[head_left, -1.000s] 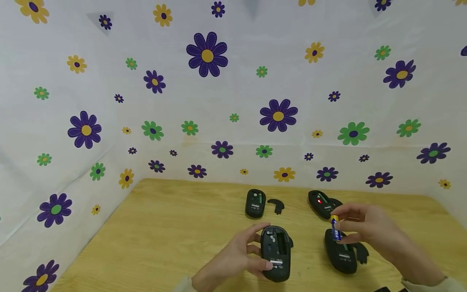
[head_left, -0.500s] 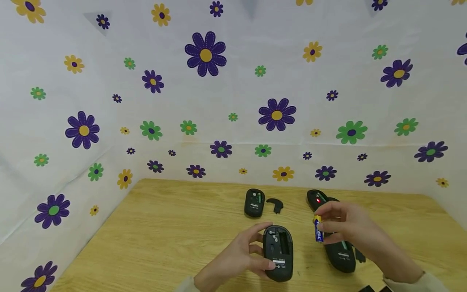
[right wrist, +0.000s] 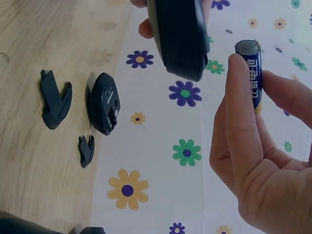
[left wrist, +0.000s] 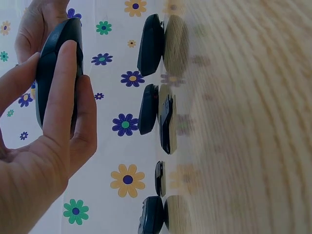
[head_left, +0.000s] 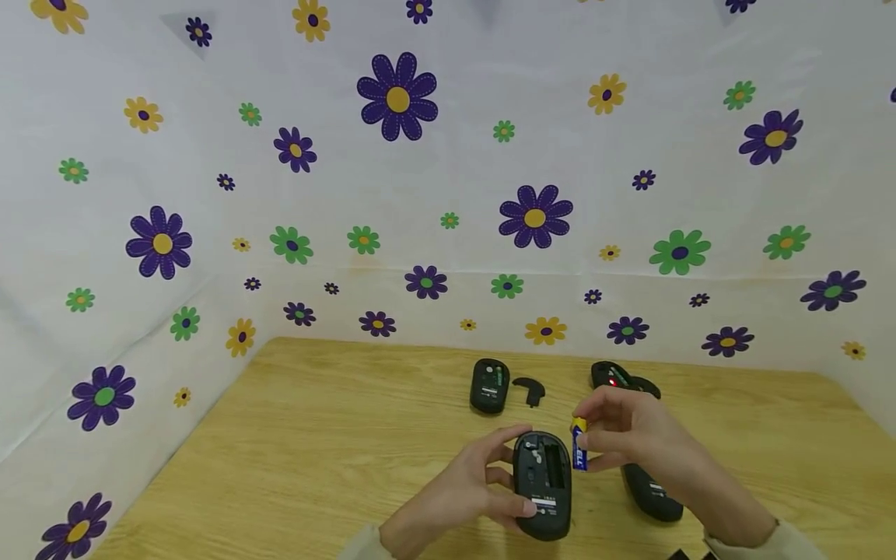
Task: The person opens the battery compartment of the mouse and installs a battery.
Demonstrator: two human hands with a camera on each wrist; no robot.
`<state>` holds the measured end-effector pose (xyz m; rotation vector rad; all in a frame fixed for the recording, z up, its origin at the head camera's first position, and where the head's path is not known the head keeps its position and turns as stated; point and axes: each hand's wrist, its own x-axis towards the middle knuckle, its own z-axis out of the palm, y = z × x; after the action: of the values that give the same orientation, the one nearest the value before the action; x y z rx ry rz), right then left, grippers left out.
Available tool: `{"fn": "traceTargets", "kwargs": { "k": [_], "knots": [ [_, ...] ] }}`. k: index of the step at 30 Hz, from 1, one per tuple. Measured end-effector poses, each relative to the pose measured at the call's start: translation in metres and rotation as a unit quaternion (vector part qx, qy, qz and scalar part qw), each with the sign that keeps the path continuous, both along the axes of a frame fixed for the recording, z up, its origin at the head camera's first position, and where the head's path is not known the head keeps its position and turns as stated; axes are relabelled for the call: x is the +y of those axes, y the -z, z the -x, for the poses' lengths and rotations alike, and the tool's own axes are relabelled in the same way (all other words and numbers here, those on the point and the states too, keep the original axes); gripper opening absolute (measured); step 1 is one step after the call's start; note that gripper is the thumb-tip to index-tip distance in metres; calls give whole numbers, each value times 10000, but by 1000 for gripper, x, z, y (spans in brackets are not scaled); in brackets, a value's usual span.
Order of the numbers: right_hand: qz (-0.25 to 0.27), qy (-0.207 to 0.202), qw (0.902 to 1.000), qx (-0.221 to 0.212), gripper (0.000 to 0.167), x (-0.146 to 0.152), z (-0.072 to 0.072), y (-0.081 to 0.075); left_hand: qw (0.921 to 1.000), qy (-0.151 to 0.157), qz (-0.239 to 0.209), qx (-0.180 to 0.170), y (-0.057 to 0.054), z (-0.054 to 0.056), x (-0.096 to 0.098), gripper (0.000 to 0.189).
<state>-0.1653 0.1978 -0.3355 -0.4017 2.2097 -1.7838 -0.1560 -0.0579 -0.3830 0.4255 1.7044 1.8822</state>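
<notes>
My left hand (head_left: 465, 486) holds a black computer mouse (head_left: 542, 498) above the table, its underside facing me. The long battery slot (head_left: 553, 467) in it is uncovered, and the slot looks dark. Just to the right, my right hand (head_left: 640, 439) pinches a blue and yellow battery (head_left: 579, 447) between thumb and fingers, nearly upright. A small gap separates the battery from the mouse. In the right wrist view the battery's flat grey end (right wrist: 248, 47) points up. The left wrist view shows my fingers around the sides of the mouse (left wrist: 45, 68).
Another upturned mouse (head_left: 490, 386) lies at the back of the wooden table (head_left: 315, 435), beside its loose cover (head_left: 532, 390). At the back right a mouse (head_left: 607, 374) shows a red light. One more mouse (head_left: 654, 494) lies partly behind my right hand. A flowered sheet (head_left: 448, 171) hangs behind.
My right hand has carried the battery left, from above the right-hand mouse to beside the held one. My left hand has shifted slightly right with its mouse.
</notes>
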Motion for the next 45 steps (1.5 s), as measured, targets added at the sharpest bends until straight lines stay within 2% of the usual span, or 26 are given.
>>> {"fn": "traceTargets", "kwargs": {
  "k": [6, 15, 22, 25, 28, 30, 32, 35, 39, 42, 45],
  "knots": [
    [144, -119, 9997, 135, 26, -10, 0, 3, 10000, 6, 25, -61, -1, -1, 2, 82],
    [-202, -65, 9972, 712, 20, -17, -2, 4, 9999, -9, 72, -140, -2, 0, 3, 83],
    [-439, -43, 9956, 827, 19, -18, -3, 4, 9998, 2, 127, -148, -3, 3, 4, 83],
    [-597, 50, 9945, 862, 18, -19, -3, 5, 9998, -21, 160, -133, -3, 2, 4, 82],
    [-788, 397, 9926, 834, 18, -20, -4, 6, 9997, -77, 168, -147, -3, 2, 4, 82],
    [-790, 635, 9927, 655, 22, -20, -4, 8, 9997, -103, 183, -160, -4, 2, 3, 81],
    [-630, 675, 9953, 277, 29, -20, -4, 10, 9997, -114, 184, -127, -5, 2, 3, 81],
    [-214, 296, 9979, -536, 46, -18, -7, 17, 9998, -108, 161, -61, -4, 2, 4, 82],
    [166, -142, 9882, -1515, 71, -20, -14, 28, 9999, -121, 97, 71, -3, 1, 5, 82],
    [389, -243, 9821, -1827, 80, -24, -18, 33, 9997, -146, 118, 142, -3, 0, 6, 81],
    [533, -314, 9797, -1908, 78, -27, -18, 34, 9997, -135, 121, 192, -5, -2, 8, 82]
  ]
}}
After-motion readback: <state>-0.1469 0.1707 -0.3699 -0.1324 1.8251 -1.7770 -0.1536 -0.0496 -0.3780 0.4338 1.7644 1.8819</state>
